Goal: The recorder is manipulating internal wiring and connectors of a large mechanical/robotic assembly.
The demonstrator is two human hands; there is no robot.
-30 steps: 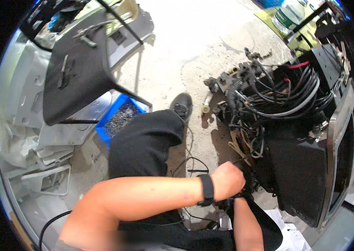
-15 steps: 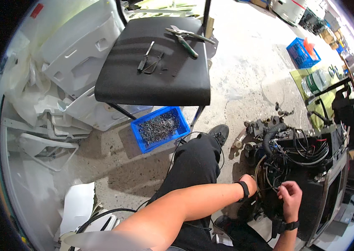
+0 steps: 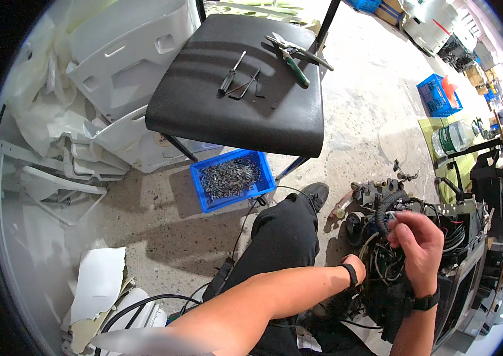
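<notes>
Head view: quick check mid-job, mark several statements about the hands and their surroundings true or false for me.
1. The right hand appears in front of tangled black and pale cables. True.
2. The left hand shows all its fingers plainly. False: its fingers are hidden from view.
3. A metal hand tool with a green handle lies on the smooth black chair seat. True.
4. The slim screwdriver with a dark handle lies on the floor. False: it lies on the seat.
5. A rectangular blue plastic bin holds a heap of small dark metallic pieces. True.
</notes>
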